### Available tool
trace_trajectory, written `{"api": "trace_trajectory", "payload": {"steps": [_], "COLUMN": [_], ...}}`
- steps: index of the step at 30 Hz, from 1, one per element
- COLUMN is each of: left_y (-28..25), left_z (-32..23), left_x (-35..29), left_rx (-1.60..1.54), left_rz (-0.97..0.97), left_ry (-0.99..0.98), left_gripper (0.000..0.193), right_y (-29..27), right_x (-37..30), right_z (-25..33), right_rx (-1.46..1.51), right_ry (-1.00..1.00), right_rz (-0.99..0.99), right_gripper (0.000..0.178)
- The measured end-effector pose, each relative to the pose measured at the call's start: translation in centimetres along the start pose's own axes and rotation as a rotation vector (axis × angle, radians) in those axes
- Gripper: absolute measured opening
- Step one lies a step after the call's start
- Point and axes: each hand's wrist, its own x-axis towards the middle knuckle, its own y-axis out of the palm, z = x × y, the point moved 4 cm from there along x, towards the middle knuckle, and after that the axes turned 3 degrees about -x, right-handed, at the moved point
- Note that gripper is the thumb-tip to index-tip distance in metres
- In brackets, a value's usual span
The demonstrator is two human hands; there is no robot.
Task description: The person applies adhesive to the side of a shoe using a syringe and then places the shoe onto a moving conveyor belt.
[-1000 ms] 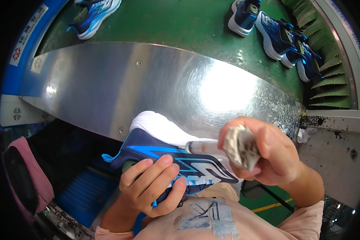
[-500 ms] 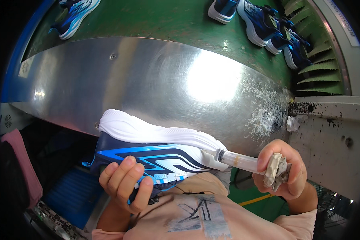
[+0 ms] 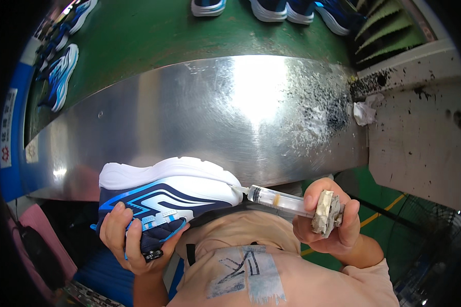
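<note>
My left hand (image 3: 133,239) grips a blue and white running shoe (image 3: 189,197) from below, fingers wrapped over its laced upper. The shoe lies on its side with its white sole turned toward the metal ledge and its toe pointing right. In my right hand (image 3: 329,217) is a clear syringe (image 3: 281,200), held at its back end, where a grey-white crusted lump covers the flange and plunger. The syringe's thin tip touches, or nearly touches, the toe where sole and upper meet. A little brownish stuff shows inside the barrel.
A shiny metal ledge (image 3: 189,117) runs in front of me, with white residue flecks at its right. Beyond it, several similar shoes (image 3: 269,10) stand on a green belt (image 3: 153,48), more at far left. Crumpled tissue (image 3: 364,111) lies beside the stained right-hand panel (image 3: 420,133).
The shoe and both hands have shifted left in the picture. The syringe tip has moved from the shoe's side seam round to the front of the toe. The shoe has turned slightly.
</note>
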Motion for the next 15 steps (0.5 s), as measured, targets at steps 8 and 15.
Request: {"api": "trace_trajectory", "payload": {"steps": [8,15], "left_y": [0.0,-0.2], "left_z": [0.0,0.2], "left_x": [1.0,2.9], "left_rx": [-0.022,-0.091], "left_rz": [0.021,0.028], "left_ry": [-0.007,-0.043], "left_gripper": [0.073,0.07], "right_y": [1.1,2.3], "right_x": [-0.5,-0.8], "right_z": [0.5,0.2], "right_rx": [-0.197,-0.316], "right_ry": [-0.042,-0.161], "right_rz": [-0.053,0.004], "right_gripper": [0.076,0.069]}}
